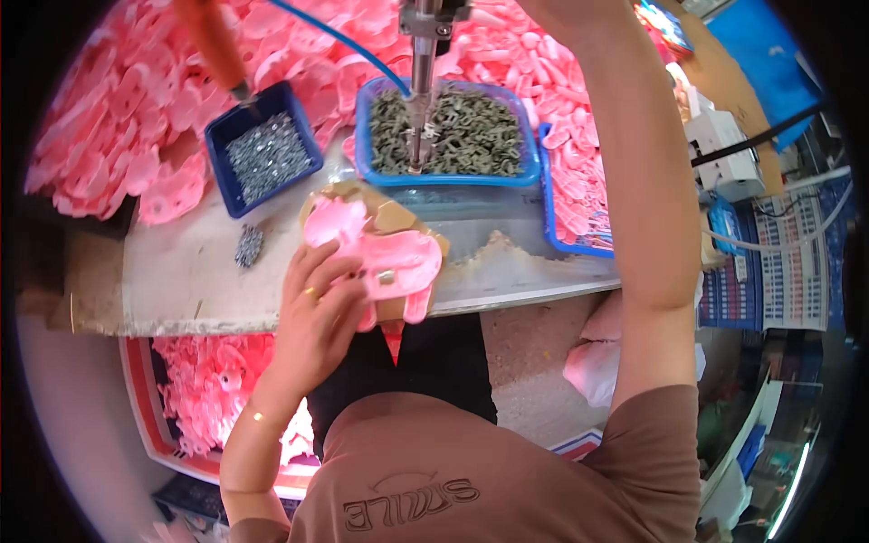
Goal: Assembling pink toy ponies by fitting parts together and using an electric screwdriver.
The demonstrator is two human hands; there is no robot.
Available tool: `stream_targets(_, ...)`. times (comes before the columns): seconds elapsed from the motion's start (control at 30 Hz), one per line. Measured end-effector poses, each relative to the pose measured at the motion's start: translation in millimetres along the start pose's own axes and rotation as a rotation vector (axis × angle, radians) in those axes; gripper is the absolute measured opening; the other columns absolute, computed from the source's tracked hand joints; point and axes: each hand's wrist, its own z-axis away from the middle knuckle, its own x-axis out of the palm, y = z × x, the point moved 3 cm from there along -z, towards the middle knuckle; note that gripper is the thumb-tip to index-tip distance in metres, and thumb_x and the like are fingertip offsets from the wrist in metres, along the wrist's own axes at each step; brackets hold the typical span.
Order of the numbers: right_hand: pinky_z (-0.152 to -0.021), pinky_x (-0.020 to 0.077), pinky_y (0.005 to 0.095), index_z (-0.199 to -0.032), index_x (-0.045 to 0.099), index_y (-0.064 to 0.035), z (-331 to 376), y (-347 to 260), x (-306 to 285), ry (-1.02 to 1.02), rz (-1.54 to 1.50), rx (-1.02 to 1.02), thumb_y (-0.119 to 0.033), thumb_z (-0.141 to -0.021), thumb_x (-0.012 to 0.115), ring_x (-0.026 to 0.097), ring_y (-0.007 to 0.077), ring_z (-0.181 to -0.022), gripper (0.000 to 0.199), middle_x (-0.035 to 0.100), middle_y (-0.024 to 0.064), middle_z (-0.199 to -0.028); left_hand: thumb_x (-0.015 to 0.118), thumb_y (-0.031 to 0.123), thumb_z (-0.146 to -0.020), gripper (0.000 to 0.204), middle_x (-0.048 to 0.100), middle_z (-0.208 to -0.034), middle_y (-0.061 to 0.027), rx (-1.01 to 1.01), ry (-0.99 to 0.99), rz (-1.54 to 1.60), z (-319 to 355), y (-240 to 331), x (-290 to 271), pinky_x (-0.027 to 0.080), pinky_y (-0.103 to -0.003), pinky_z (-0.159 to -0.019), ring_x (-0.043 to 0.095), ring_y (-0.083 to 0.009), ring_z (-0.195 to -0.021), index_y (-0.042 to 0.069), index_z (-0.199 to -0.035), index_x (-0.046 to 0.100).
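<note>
My left hand rests on a pink plastic shell part, its fingers curled over the part's left side. The part has rounded lobes and a small metallic-looking piece near its middle. Beneath it lies a tan pad at the table's front. A vertical metal driver tool stands beyond the part, its tip over a light-blue tray of small dark grey-green pieces. My right forearm stretches up past the top edge, so the right hand is out of the picture.
Left of the part are a dark-blue tray of small silvery pieces, a small silvery heap and an orange-handled tool. Pink parts are piled behind. Another blue tray sits right; a red-and-white bin stands below the table.
</note>
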Motion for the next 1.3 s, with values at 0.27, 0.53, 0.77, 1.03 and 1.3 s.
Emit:
stream_targets(0.27,-0.078,0.0529,0.0312,-0.112,0.07,-0.0047,102,151,-146,0.078,0.832,0.409,-0.024,-0.089,0.067,0.067,0.0155,-0.086,0.03,0.072,0.0065,-0.093,0.068,0.01,-0.08,0.013,0.065,-0.083,-0.0096,-0.453,-0.441,0.293,85,1,-165,0.05,-0.04,-0.08,0.062,-0.0297,-0.078,0.001,-0.089,0.064)
stream_targets(0.53,-0.079,0.0542,0.0443,-0.1,0.072,-0.0099,157,200,-143,0.052,1.348,0.435,-0.029,-0.084,0.067,0.068,0.0317,-0.092,0.026,0.07,0.0145,-0.09,0.067,0.011,-0.087,0.046,0.064,-0.117,-0.0184,-0.726,-0.259,-0.161,114,-8,-159,0.045,-0.038,-0.098,0.061,-0.0332,-0.108,0.002,-0.131,0.056)
stream_targets(0.77,-0.063,0.0513,0.0298,-0.094,0.072,-0.0051,147,100,-56,-0.014,0.673,0.413,-0.023,-0.088,0.072,0.065,0.013,-0.068,0.019,0.07,0.0072,-0.079,0.069,0.0,-0.081,0.054,0.063,-0.122,-0.0142,-0.295,-0.217,0.148,16,8,-75,0.049,-0.035,-0.087,0.062,-0.0275,-0.101,0.004,-0.133,0.055)
stream_targets(1.03,-0.069,0.0541,0.0303,-0.096,0.072,-0.0071,173,50,38,-0.449,0.144,0.278,-0.01,-0.084,0.073,0.067,0.0143,-0.077,0.012,0.07,0.0064,-0.085,0.076,0.005,-0.079,0.05,0.065,-0.118,-0.0113,-0.231,-0.106,0.462,-51,17,34,0.052,-0.033,-0.065,0.064,-0.0242,-0.084,0.006,-0.126,0.06)
stream_targets(1.3,-0.083,0.0541,0.0428,-0.108,0.067,-0.0072,89,209,-100,0.42,0.907,0.253,-0.024,-0.087,0.065,0.069,0.0314,-0.094,0.028,0.071,0.0151,-0.104,0.078,0.004,-0.077,0.038,0.068,-0.115,-0.01,-0.074,0.005,0.204,-32,14,26,0.057,-0.033,-0.076,0.068,-0.0256,-0.095,0.009,-0.112,0.067)
